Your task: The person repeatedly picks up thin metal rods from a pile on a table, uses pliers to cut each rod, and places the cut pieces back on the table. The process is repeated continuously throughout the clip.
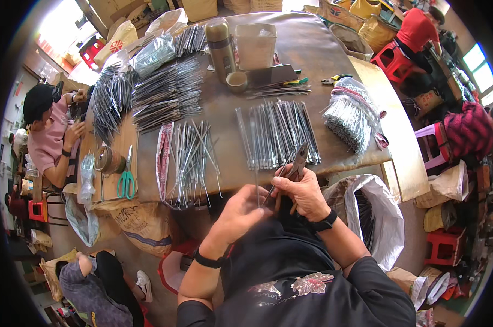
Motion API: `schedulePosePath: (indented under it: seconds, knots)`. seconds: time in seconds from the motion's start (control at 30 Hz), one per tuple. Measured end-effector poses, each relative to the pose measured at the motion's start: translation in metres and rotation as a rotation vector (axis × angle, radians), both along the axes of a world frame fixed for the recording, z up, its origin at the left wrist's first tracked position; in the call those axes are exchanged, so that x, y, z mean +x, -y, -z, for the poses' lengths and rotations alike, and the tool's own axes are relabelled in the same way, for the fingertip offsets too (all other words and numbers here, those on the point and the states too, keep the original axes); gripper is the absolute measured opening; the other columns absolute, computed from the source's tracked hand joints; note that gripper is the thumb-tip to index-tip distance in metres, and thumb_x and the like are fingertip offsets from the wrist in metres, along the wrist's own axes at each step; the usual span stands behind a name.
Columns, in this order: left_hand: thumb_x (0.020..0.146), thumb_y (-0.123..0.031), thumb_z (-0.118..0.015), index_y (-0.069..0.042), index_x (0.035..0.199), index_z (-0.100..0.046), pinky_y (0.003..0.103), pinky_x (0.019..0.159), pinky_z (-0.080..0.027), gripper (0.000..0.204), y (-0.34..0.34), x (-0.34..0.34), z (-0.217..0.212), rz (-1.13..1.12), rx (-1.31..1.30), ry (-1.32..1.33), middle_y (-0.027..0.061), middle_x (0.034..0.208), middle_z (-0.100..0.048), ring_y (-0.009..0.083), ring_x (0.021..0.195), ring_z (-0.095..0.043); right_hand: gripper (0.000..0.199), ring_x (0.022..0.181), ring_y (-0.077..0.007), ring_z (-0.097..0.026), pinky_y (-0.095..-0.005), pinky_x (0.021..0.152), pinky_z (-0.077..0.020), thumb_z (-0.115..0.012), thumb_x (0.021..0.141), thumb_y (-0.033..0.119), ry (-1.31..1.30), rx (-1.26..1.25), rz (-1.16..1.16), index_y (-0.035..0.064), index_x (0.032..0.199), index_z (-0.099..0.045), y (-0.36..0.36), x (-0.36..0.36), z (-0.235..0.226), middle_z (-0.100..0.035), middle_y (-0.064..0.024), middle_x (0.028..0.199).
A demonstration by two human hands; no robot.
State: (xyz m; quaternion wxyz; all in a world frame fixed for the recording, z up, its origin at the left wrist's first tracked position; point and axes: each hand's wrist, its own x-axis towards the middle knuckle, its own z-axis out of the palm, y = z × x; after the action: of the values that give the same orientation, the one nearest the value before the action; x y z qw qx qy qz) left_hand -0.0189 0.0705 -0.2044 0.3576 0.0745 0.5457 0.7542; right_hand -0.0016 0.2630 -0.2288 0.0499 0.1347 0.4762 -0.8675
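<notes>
My right hand [307, 194] is closed around a pair of pliers [299, 159], jaws pointing up and away from me. Beside it, my left hand [241, 213] is partly blurred, its fingers pinched on a thin metal strip [258, 185] that stands nearly upright. Another thin dark piece runs between the two hands; which hand holds it I cannot tell. Just beyond them a neat row of metal strips [282, 133] lies on the brown-covered table [224, 117]. To its left is a looser, crossed bunch of strips [194, 158].
Large heaps of strips [167, 92] cover the table's left back. A bagged bundle [349, 117] lies at the right. A thermos [220, 49], a cup [236, 82] and a plastic bin [256, 46] stand behind. Scissors [126, 182] lie left. A white sack [385, 218] stands right. Other people sit nearby.
</notes>
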Motion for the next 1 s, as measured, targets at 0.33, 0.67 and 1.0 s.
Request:
schedulePosePath:
  seconds: [0.33, 0.67, 1.0]
  knots:
    - [0.088, -0.016, -0.066, -0.009, 0.087, -0.056, 0.021, 0.049, -0.04, 0.012, -0.01, -0.002, 0.017, -0.108, 0.041, 0.304, 0.0025, 0.077, -0.062, 0.0118, 0.063, -0.058, 0.011, 0.067, -0.0118, -0.063, -0.0241, 0.062, -0.0501, -0.068, 0.085, 0.004, -0.117, 0.262, 0.008, -0.0008, 0.092, -0.062, 0.011, 0.006, -0.007, -0.064, -0.0037, 0.076]
    - [0.082, -0.002, -0.07, -0.001, 0.096, -0.061, 0.019, 0.046, -0.041, 0.017, -0.007, -0.002, 0.017, -0.319, 0.017, 0.095, 0.0027, 0.073, -0.06, 0.008, 0.053, -0.054, 0.032, 0.102, -0.0379, -0.06, -0.0433, 0.084, -0.052, -0.048, 0.087, 0.023, 0.221, -0.745, -0.091, -0.0027, 0.102, -0.06, -0.022, 0.02, 0.023, -0.058, -0.027, 0.116]
    - [0.082, 0.006, -0.065, 0.001, 0.098, -0.07, 0.019, 0.052, -0.037, 0.018, -0.017, 0.012, 0.008, -0.313, -0.438, -0.584, -0.0011, 0.076, -0.051, 0.0045, 0.059, -0.047, 0.07, 0.104, -0.025, -0.054, -0.0369, 0.088, -0.0451, -0.054, 0.068, 0.005, -0.002, 0.566, -0.495, 0.0047, 0.135, -0.037, -0.021, 0.048, 0.033, -0.051, -0.0132, 0.112]
